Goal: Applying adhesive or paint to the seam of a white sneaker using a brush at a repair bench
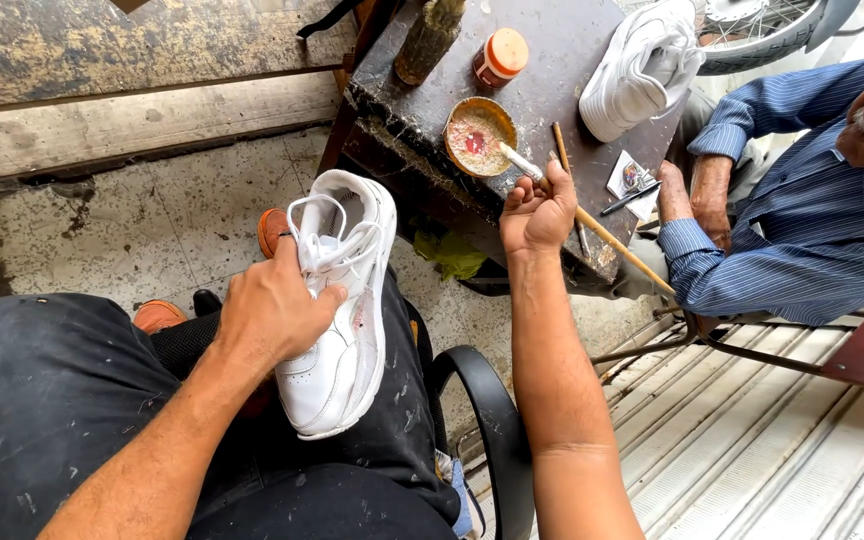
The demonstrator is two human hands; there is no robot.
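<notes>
Left hand (274,305) on sneaker (342,300) — toe toward camera

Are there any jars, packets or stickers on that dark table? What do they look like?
Small round jar with orange lid and white label band: back of the dark worn table, beside a rough brownish bottle.
Small flat white packet with a dark picture: table's near right edge, beside a dark pen.
No signs or screens.

the left hand (274,305) covers part of the white shoe (342,310); the brush (520,162) handle hides inside the right hand (537,212).
</notes>
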